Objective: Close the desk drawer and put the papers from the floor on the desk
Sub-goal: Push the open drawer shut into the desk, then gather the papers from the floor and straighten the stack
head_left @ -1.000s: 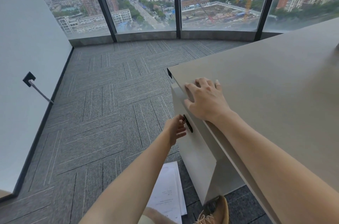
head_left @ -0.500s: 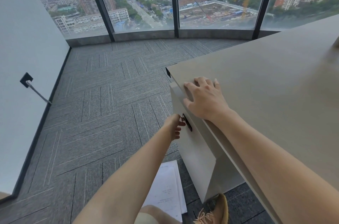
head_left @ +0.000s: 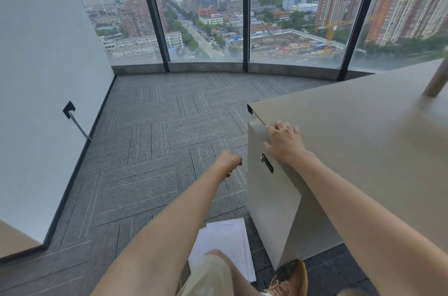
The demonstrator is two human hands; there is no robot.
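Note:
The beige desk (head_left: pixel 358 140) fills the right side. Its drawer front (head_left: pixel 264 189) sits flush under the desktop edge, with a small dark lock (head_left: pixel 266 162) on it. My right hand (head_left: pixel 283 143) rests flat on the desktop's near edge above the lock, fingers spread, holding nothing. My left hand (head_left: pixel 230 162) hangs in the air a short way left of the drawer front, fingers curled shut and empty. A stack of white papers (head_left: pixel 225 242) lies on the carpet below, partly hidden by my knee.
Grey carpet tiles (head_left: pixel 150 150) stretch to floor-to-ceiling windows (head_left: pixel 203 16). A white wall (head_left: pixel 36 77) with a dark socket and cable (head_left: pixel 72 116) runs along the left. My tan shoe (head_left: pixel 293 276) stands by the drawer unit's base. A post (head_left: pixel 436 82) rises from the desk at far right.
My left hand has come off the drawer's lock and drawn back to the left. The right hand stays on the desk edge. The view has tilted up.

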